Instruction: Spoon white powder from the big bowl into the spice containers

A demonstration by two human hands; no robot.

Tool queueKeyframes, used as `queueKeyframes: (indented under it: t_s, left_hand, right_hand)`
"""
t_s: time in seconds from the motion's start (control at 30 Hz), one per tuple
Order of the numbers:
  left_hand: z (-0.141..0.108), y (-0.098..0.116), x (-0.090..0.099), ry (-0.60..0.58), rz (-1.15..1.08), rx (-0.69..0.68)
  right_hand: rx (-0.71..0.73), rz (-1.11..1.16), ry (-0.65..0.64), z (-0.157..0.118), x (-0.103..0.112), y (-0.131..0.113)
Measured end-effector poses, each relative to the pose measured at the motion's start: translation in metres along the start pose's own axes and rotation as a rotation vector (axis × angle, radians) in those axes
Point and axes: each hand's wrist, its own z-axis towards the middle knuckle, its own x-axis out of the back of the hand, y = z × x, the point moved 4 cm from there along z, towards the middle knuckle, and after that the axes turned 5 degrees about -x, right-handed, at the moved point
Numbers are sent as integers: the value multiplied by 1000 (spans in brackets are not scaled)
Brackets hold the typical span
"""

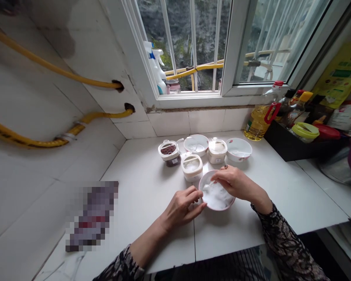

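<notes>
Midway between back and front edges of the desk, steadying a round white pink-rimmed bowl of loose white powder with half-curled left hand gripping its rim; dipping in right hand, closure and hold unclear. Likely to spill if stirred hard.

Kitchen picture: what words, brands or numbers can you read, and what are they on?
None can be read clearly.
Yellow-green packet: print, too blurred.
White packet: print, too blurred.
Oil bottle: label too small.
Yellow-capped bottle: label too blurred.
Jars: labels too small.
Yellow pipe: dark marks, too blurred.
</notes>
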Motion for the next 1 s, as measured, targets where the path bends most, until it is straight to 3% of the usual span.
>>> queueKeyframes:
  t_s: [0.17, 0.33, 0.57, 1.0]
  left_hand:
    - [0, -2, 0, 5, -33, 23]
    - [0, -3, 0, -12, -59, 48]
    - [-1, -3, 0, -4, -63, 31]
    - [-1, 0, 1, -14, -18, 9]
  right_hand:
    - [-29, -16, 120, 0, 2, 5]
    - [-24, 21, 21, 1, -4, 0]
    - [-175, 67, 35, 3, -7, 2]
    - [-485, 465, 78, 2, -9, 10]
